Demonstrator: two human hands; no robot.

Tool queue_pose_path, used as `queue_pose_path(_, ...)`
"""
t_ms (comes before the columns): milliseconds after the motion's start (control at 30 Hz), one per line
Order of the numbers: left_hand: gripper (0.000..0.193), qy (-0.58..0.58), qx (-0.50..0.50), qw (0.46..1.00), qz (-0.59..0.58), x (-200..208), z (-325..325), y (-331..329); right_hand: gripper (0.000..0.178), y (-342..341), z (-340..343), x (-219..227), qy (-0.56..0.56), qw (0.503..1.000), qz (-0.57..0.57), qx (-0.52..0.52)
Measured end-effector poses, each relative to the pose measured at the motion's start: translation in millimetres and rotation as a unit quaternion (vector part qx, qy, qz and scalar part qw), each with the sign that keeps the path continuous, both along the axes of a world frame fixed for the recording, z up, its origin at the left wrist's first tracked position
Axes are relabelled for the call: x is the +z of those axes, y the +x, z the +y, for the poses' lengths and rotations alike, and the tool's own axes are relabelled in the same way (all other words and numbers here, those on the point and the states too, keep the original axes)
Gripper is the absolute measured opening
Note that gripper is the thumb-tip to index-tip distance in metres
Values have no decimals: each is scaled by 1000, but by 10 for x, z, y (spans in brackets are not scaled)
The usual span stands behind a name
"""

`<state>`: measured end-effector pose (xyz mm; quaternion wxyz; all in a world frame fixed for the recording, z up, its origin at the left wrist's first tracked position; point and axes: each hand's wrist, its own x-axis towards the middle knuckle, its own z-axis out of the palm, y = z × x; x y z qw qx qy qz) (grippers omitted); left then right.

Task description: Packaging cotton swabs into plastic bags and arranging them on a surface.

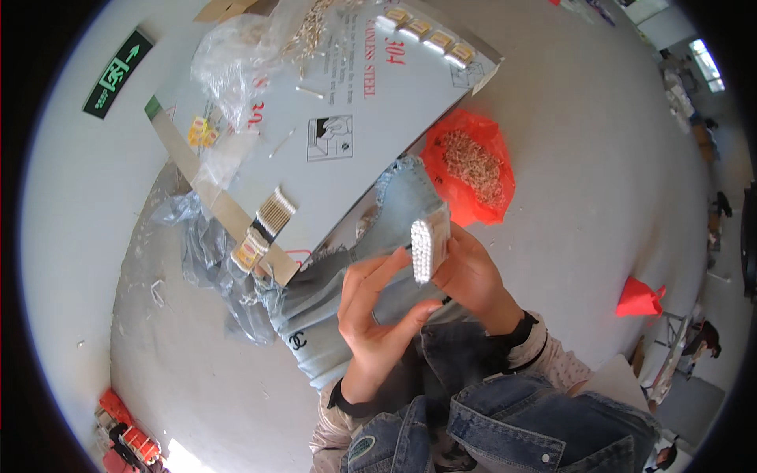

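A clear-wrapped pack of cotton swabs [423, 251], its white tips toward me, is held up in front of my lap. My right hand [475, 276] grips it from the right side, fingers closed around it. To its left, my left hand [374, 315] curves in an open C, thumb and forefinger apart, the forefinger tip close to the pack's edge; I cannot tell if it touches. On the table's near corner lies a row of cotton swabs [276, 211] on a dark strip, beside a small yellow-labelled pack [250, 251].
The grey printed tabletop [315, 181] carries loose swabs [314, 31], a clear plastic bag [229, 63], yellow labels [203, 132] and several finished-looking packs [426, 37]. A red bag of swabs [473, 162] stands right of the table. Crumpled plastic [225, 276] hangs at left.
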<state>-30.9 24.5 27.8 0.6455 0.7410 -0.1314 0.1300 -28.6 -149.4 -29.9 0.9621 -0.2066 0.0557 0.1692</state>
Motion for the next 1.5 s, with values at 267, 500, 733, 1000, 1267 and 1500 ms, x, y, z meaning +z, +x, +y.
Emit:
queue_pose_path(267, 48, 7, -35, 972, 233, -382, 237, 149, 31, 1850, -1635, -380, -443, 886, 8, -141)
queue_pose_path(500, 35, 22, 15, 933, 358, -746, 486, 254, 37, 3606, -2035, -591, -669, 723, 41, -168)
queue_pose_path(733, 34, 3, 36, 916, 400, -833, 447, 525, 39, 4562, -2249, -931, -738, 653, -39, -166)
queue_pose_path(1000, 31, 12, 68, 908, 413, -822, 531, 526, 33, 4154, -1784, -943, -849, 423, -151, -279)
queue_pose_path(1267, 23, 9, 139, 922, 361, -804, 957, 468, 27, 2569, -120, -732, -754, 580, -290, -105)
queue_pose_path(1500, 24, 18, 368, 883, 291, -940, 1698, 100, 26, 1841, 1210, -727, -608, 747, -260, 74)
